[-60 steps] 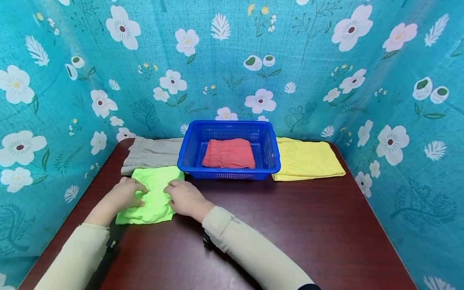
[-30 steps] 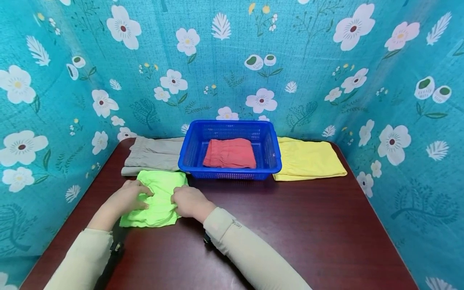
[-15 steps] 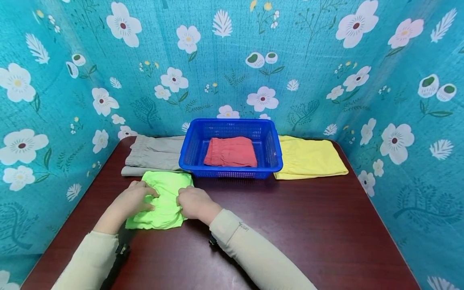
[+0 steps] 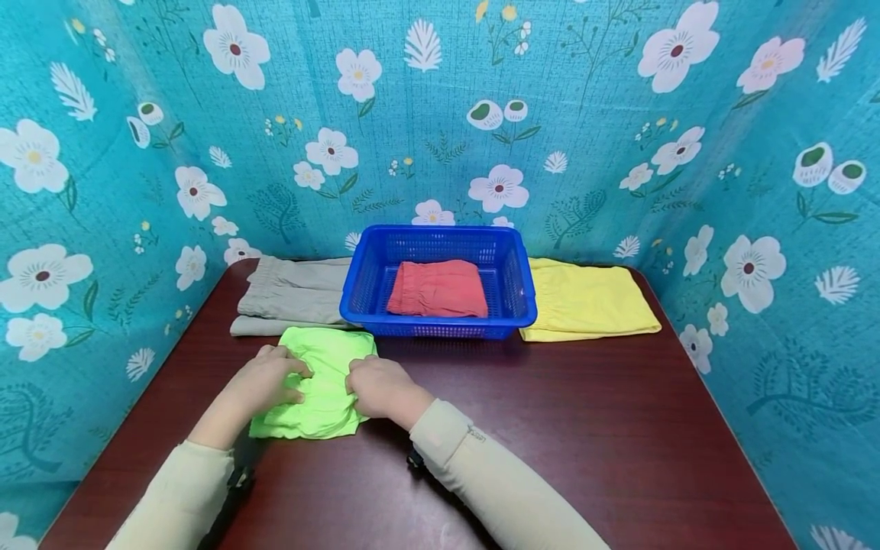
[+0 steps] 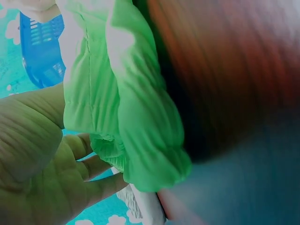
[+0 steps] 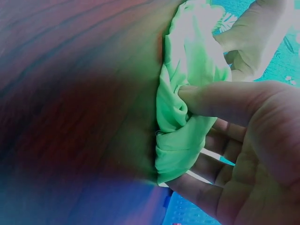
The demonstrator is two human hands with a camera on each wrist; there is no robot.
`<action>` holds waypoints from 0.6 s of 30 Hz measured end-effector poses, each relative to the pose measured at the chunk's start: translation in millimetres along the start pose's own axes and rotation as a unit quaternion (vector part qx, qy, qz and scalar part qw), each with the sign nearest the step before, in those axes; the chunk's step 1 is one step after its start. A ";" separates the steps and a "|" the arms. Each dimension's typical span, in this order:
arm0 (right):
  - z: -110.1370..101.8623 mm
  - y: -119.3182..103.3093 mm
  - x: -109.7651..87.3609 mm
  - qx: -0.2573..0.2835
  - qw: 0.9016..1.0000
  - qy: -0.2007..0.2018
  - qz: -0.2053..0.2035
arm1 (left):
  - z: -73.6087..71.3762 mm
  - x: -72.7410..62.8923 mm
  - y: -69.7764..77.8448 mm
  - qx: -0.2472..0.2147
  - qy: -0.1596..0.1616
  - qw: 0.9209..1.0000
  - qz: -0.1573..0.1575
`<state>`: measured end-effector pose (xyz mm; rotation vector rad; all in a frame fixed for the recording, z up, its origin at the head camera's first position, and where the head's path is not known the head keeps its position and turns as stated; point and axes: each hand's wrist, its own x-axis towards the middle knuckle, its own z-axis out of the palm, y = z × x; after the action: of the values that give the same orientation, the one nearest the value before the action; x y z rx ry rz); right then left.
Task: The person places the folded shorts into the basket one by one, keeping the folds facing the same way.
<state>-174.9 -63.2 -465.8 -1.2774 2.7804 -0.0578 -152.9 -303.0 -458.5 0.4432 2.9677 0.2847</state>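
Bright green folded shorts (image 4: 323,374) lie on the left part of the table, with gathered fabric showing in the left wrist view. My left hand (image 4: 270,382) grips them from the left, thumb and fingers at the cloth. From the right side my right hand (image 4: 380,388) pinches them, its thumb pushed into a crease in the right wrist view and the other fingers along the opposite side. Wrinkles run across the cloth between the two hands. Just behind the green shorts lies a grey folded garment (image 4: 296,290), close to their far edge.
A blue plastic basket (image 4: 440,328) stands at the back middle with a red folded garment (image 4: 438,289) inside. To its right lies a yellow folded garment (image 4: 591,299). Flowered teal curtains (image 4: 440,153) surround the dark wooden table (image 4: 550,443).
Both hands have shifted to the right and slightly nearer with the green shorts between them, uncovering more of the grey garment's near edge. The basket and other garments stay in place.
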 end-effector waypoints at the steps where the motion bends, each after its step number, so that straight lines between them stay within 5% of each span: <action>1: -0.4 0.8 -1.2 0.000 1.000 -0.001 -0.001 | -0.2 -0.1 1.8 0.001 0.001 1.000 0.003; 18: -3.0 16.8 -24.9 0.020 1.000 0.003 -0.005 | 6.5 6.5 23.5 0.032 0.031 0.998 0.039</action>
<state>-171.6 -33.4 -462.5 -1.2835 2.7628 -0.1164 -151.5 -277.9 -460.7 0.5683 3.0321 0.2143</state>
